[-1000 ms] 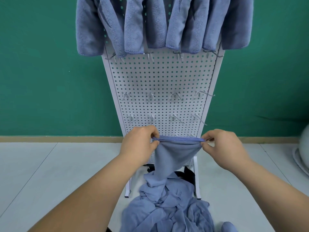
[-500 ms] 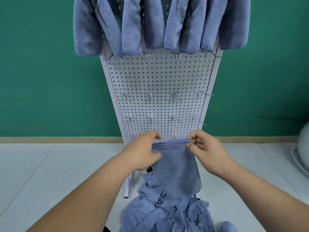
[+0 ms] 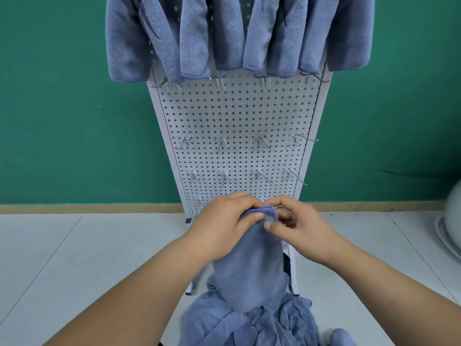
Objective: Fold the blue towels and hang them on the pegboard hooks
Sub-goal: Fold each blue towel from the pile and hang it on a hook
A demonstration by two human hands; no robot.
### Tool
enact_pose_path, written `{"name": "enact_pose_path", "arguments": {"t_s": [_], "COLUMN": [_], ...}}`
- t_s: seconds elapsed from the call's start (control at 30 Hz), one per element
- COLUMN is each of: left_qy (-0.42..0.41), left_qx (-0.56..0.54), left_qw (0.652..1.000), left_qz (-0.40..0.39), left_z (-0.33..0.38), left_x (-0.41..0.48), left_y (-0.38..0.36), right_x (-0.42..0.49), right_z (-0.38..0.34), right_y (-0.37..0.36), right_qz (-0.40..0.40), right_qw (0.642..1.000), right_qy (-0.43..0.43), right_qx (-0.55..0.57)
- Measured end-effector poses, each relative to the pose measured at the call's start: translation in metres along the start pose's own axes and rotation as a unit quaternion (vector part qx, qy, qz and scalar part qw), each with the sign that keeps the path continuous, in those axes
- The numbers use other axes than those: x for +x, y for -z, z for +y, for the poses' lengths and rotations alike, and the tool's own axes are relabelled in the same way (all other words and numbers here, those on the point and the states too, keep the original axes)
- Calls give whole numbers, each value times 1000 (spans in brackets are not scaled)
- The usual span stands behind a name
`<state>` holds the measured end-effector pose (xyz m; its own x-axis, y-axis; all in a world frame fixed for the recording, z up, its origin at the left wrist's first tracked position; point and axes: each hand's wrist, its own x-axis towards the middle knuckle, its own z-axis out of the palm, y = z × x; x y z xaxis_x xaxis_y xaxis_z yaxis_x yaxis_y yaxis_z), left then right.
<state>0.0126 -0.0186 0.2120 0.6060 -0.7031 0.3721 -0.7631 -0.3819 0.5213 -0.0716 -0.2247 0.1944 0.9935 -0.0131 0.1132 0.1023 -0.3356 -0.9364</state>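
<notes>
Your left hand [image 3: 224, 228] grips the top edge of the towel [image 3: 249, 265], thumb on the front and fingers curled over the back. Your right hand [image 3: 301, 228] pinches the same bunched edge from the other side, so both hands meet in front of the bottom edge of the pegboard [image 3: 237, 116]. The towel hangs doubled from that grip, and its lower end reaches the pile [image 3: 249, 323] of loose towels on the floor [image 3: 74, 258] at the foot of the board. Whether it is caught in the pile, you cannot tell from here.

The weak point is the handover. If you release one hand before the other has both corners, the layers will likely slide apart and the fold will open. Lift too fast and the tail may drag another towel up. The bare hooks [image 3: 220, 142] across the middle are thin. Catch only one layer and the towel will probably hang crooked or slip off. Reaching high risks brushing the hung towels [image 3: 194, 38] along the top edge.
</notes>
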Motion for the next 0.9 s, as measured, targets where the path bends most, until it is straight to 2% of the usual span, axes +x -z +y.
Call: {"name": "enact_pose_path", "arguments": {"t_s": [0.13, 0.23, 0.4, 0.5, 0.7, 0.77, 0.9], "left_qy": [-41, -35, 49, 116, 213, 241, 286], "left_qx": [-9, -47, -118, -157, -239, -261, -284], "left_qw": [998, 996, 981, 962, 914, 897, 870], "left_qz": [38, 73, 147, 191, 248, 263, 285], "left_z": [6, 4, -3, -15, -46, -52, -60], "left_x": [2, 3, 4, 4, 3, 3, 2], "left_y": [4, 8, 23, 32, 40, 42, 44], "right_x": [-1, -1, 3, 4, 2, 0, -8], "right_z": [2, 10, 27, 32, 28, 27, 14], "right_y": [5, 8, 26, 39, 66, 75, 87], "right_qz": [-53, -82, -84, -91, -72, -37, 63], "right_qw": [991, 974, 916, 887, 879, 901, 970], "right_qy": [-11, -36, -83, -119, -168, -163, -131], "right_qx": [-124, -208, -384, -437, -441, -400, -195]}}
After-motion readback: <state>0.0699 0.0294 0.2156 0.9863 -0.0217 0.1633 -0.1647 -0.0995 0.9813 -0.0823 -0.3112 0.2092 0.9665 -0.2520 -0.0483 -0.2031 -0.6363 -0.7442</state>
